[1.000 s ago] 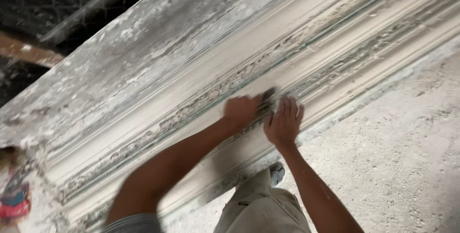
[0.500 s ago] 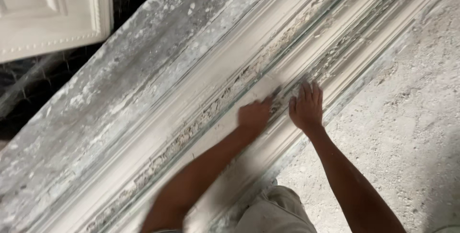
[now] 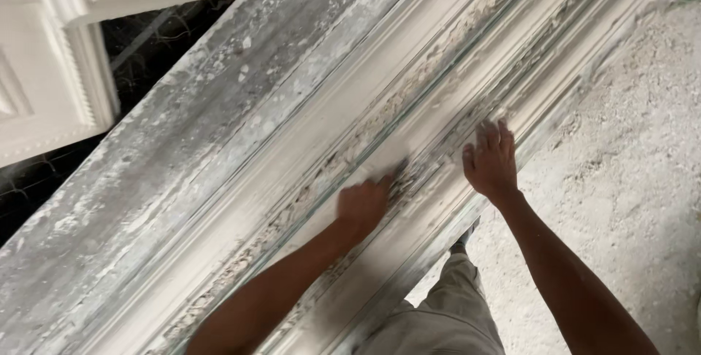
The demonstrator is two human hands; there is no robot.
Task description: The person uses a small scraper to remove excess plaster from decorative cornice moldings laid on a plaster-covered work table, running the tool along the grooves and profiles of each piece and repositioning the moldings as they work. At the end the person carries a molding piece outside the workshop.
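A long white plaster moulding [image 3: 409,118] with ridges and grooves runs diagonally across a dusty workbench. My left hand [image 3: 364,205] is closed around a small dark scraping tool [image 3: 400,172] whose tip presses into a crusted groove of the moulding. My right hand [image 3: 491,161] lies flat, fingers spread, on the ridges a short way to the right of it. Crumbled plaster fills the grooves around both hands.
A grey, plaster-smeared board [image 3: 146,180] flanks the moulding on the left. White ornate cast panels [image 3: 51,85] stand at the upper left over a dark gap. Plaster-strewn floor [image 3: 628,180] lies to the right. My trouser leg [image 3: 445,318] shows below.
The view has shifted along the moulding, bringing white panels in at the upper left. My hands have drifted apart, the left now lower in the groove, the right staying flat.
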